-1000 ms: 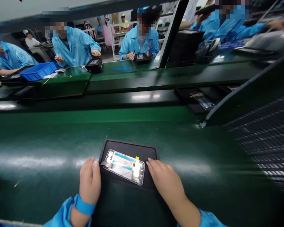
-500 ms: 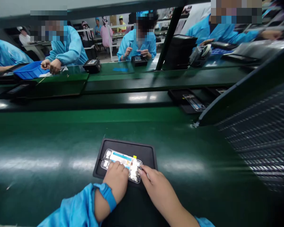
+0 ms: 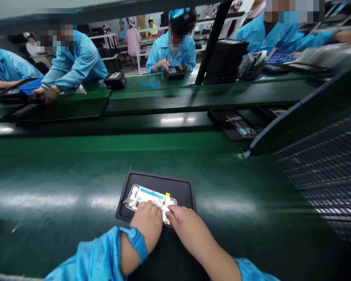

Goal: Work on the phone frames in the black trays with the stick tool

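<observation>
Spanning the lower view, the green workbench (image 3: 61,168) provides a broad, level support for the work. On it, directly ahead of the wearer, lies a black tray (image 3: 183,191); its raised rim presumably keeps the contents from sliding off. The opened phone frame (image 3: 152,194) lies inside this tray, slightly angled, internals upward, which leaves them accessible from above. The left hand (image 3: 148,221) bends its fingers over the near long edge, probably to steady the frame; whether they grip anything beneath cannot be told. The right hand (image 3: 191,226) sets thumb and index finger close together, a narrow pinch at the frame's right end; any part between them is hidden. A blue wristband (image 3: 138,242) encircles the left wrist, possibly for static protection. Smallest, a yellow tab (image 3: 167,194) projects from the far edge, clear of both hands.
</observation>
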A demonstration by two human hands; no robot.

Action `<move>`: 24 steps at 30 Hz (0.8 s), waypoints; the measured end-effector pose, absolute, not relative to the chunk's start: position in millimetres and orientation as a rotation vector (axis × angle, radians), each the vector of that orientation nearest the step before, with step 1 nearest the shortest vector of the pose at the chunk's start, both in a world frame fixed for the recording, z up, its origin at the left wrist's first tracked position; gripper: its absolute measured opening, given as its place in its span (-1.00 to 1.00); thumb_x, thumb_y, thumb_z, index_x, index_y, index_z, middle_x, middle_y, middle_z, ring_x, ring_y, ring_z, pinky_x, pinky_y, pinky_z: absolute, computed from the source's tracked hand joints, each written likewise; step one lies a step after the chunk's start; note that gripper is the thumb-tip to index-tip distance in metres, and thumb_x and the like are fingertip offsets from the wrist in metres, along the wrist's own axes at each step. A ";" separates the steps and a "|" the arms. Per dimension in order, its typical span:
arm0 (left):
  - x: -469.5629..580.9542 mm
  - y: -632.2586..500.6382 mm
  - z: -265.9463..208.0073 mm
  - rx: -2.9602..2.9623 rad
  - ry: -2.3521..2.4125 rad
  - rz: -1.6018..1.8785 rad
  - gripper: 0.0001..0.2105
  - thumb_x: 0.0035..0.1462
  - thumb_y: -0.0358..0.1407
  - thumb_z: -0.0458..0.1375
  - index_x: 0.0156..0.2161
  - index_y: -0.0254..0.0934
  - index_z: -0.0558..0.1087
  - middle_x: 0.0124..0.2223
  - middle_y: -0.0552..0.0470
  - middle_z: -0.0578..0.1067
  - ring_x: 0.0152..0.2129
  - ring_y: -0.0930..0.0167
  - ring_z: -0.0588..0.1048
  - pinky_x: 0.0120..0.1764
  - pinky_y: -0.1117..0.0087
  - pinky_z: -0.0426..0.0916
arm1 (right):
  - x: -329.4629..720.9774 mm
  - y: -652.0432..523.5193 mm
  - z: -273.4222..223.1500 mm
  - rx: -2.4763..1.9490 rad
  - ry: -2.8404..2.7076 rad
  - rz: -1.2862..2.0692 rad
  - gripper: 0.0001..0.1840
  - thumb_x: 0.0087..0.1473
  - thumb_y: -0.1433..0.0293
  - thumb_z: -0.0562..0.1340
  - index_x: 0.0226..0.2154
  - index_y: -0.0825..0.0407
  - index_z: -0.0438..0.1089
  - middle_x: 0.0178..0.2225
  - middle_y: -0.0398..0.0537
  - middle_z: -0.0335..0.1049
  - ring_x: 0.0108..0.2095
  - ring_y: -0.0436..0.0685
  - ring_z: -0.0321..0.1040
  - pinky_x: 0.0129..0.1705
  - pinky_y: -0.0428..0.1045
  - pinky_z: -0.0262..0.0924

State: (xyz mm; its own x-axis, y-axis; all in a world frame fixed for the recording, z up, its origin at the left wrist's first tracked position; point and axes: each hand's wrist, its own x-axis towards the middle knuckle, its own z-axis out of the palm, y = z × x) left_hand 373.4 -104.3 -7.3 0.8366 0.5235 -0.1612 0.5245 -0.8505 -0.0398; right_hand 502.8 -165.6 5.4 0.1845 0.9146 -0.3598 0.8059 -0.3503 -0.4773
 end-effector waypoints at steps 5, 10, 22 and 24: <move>370.5 -103.2 -13.9 3.082 0.738 -0.175 -0.84 0.06 -0.50 0.00 -0.32 -0.34 0.41 -0.35 -0.07 0.46 -0.31 0.28 0.41 -0.27 0.27 0.31 | 503.0 -165.4 4.1 -2.255 -1.690 0.901 -0.72 0.16 0.36 0.01 -0.19 -0.02 0.40 -0.27 -0.02 0.43 -0.23 0.22 0.32 -0.18 0.05 0.14; 360.5 -97.7 -23.4 3.100 0.668 0.064 -0.89 0.03 -0.50 0.04 -0.35 -0.35 0.40 -0.35 -0.05 0.45 -0.29 0.28 0.39 -0.22 0.26 0.30 | 501.4 -163.5 6.9 -2.259 -1.814 0.819 -0.71 0.17 0.37 -0.01 -0.22 0.00 0.40 -0.29 -0.02 0.43 -0.26 0.23 0.32 -0.22 0.05 0.12; 373.2 -95.7 -10.6 2.661 0.929 -0.111 -0.83 0.11 -0.39 -0.01 -0.32 -0.28 0.44 -0.33 -0.03 0.46 -0.29 0.29 0.39 -0.19 0.25 0.29 | 508.4 -159.2 2.8 -2.256 -1.927 0.841 -0.78 0.10 0.41 0.04 -0.40 -0.01 0.40 -0.38 -0.05 0.42 -0.33 0.20 0.32 -0.31 0.01 0.08; 377.2 -97.8 -10.6 2.651 0.966 -0.109 -0.84 0.09 -0.40 0.01 -0.35 -0.29 0.44 -0.34 -0.04 0.47 -0.31 0.29 0.40 -0.20 0.25 0.31 | 510.7 -158.3 1.2 -2.273 -1.905 0.835 -0.76 0.10 0.42 0.03 -0.39 -0.01 0.40 -0.37 -0.03 0.42 -0.32 0.20 0.32 -0.30 0.01 0.08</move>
State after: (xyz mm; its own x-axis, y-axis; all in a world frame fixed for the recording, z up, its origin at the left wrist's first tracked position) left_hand 377.2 -97.8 -10.6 0.7688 0.6143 -0.1777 0.6385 -0.7217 0.2672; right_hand 510.7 -158.3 1.2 0.0893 0.9279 -0.3618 0.8950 -0.2342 -0.3796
